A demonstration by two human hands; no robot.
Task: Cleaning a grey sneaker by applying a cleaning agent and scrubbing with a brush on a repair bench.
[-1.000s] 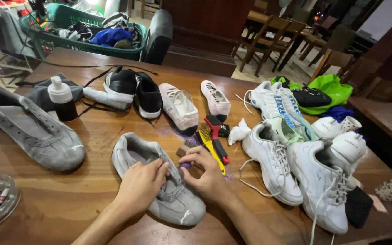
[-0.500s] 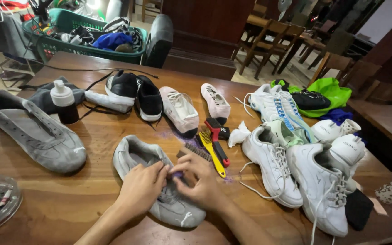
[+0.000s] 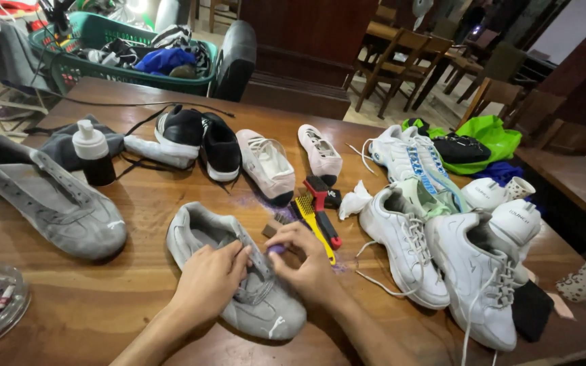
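Hands have been shifted slightly toward 12 o'clock since 1 s back: L hand (image 3: 211,279) pressed flat on grey shoe (image 3: 235,271) at table centre, R hand (image 3: 303,261) pinched round a small purple eraser (image 3: 276,249), so rubbing is judged ongoing. Second grey shoe (image 3: 45,196) at 9 o'clock; 2 brushes (image 3: 317,215) at 1; approx. 4 white sneakers (image 3: 435,244) at 3.

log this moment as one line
left hand: steadies grey shoe | right hand: rubs small purple piece on shoe | nearby: yellow brush
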